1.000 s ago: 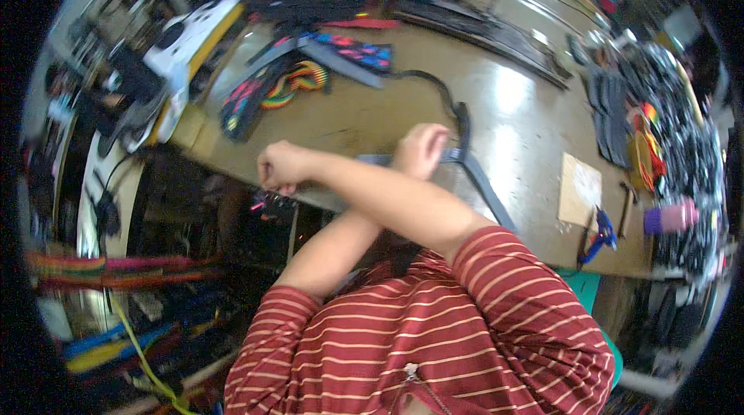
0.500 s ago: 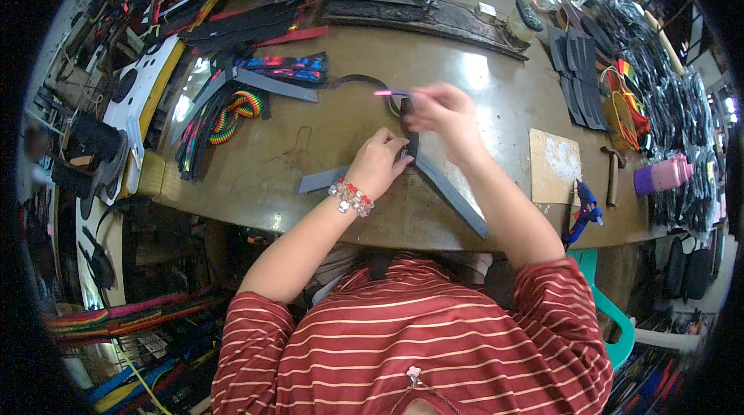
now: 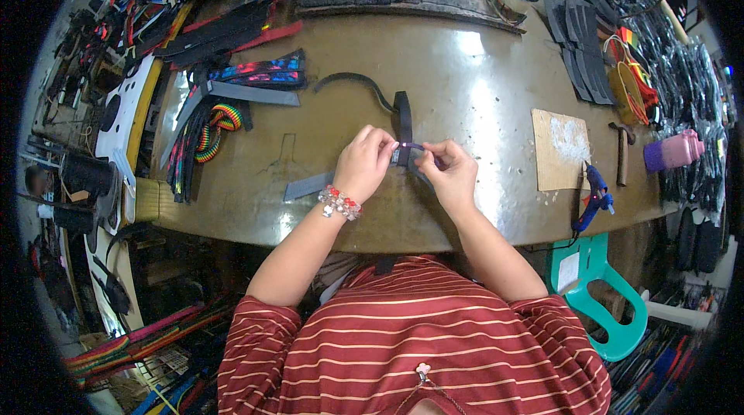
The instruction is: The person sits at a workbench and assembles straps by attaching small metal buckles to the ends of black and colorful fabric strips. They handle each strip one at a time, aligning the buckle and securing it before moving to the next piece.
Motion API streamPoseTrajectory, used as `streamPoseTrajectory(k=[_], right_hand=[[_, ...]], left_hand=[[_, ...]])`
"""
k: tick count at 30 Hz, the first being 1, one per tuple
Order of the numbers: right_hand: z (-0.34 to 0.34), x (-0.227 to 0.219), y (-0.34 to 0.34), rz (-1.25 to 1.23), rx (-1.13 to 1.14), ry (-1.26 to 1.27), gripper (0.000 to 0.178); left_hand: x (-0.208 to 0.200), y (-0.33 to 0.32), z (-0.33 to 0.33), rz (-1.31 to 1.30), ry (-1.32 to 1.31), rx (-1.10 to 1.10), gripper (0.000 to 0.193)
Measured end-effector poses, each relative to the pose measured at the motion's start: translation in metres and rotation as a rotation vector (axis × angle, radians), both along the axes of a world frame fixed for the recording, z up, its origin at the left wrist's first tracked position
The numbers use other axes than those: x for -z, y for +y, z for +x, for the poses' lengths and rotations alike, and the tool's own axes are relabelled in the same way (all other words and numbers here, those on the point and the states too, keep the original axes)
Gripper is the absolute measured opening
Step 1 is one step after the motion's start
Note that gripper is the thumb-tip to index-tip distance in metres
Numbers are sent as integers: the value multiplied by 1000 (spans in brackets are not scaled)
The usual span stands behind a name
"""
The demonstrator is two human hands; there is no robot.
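Observation:
My left hand (image 3: 366, 161) and my right hand (image 3: 449, 175) meet near the table's front edge, thumb and fingertips pinched together on each. A thin, curved purple strip (image 3: 414, 145) with a pale tip runs between them. Its right part sits in my right fingers, and the pale end is at my left fingertips. Below and behind it lies a black strap (image 3: 402, 114), with a longer curved black band (image 3: 353, 77) trailing to the upper left. A grey strap (image 3: 308, 185) sticks out left of my left wrist. My right hand partly covers another grey piece.
At right lie a cardboard square (image 3: 559, 153) with whitish residue, a blue glue gun (image 3: 595, 196), a hammer (image 3: 622, 153) and a purple-pink bottle (image 3: 673, 151). Bundled straps (image 3: 260, 72) lie at left. A long dark board (image 3: 403, 3) stretches across the back. A green chair (image 3: 601, 291) stands at lower right.
My right hand has come down toward my left, bringing the purple strip to it. My left fingers have moved from the black strap to the strip's pale end.

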State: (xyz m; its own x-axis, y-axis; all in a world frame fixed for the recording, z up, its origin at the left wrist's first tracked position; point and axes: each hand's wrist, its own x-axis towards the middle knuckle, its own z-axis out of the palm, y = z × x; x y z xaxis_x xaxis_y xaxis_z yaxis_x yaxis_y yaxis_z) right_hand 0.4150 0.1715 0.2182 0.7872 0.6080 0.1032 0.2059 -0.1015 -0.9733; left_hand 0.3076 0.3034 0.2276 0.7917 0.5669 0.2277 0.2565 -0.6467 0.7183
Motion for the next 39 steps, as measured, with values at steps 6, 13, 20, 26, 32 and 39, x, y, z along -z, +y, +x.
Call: streamPoseTrajectory(k=[6,13,20,26,32,39], right_hand=[[1,-2,-1,-1,-15,-35,10],[31,-23,-3,289,-42,672,16],[43,-32,-12,294,-104,611,14],[3,-7,-14,-107,-22,-118,7],[-2,-11,-17,-112,-99,-389,10],[20,-15,-16,246,-61,470,8]], left_hand=[[8,16,-1,-10,-77,28,16],[-45,67,-57,-539,-225,174,16],[-29,5,-21,100,24,466,13],[-9,10,-2,283,-95,368,10],[-5,7,-5,198,-124,360,7],[-27,22,0,-163,-243,338,12]])
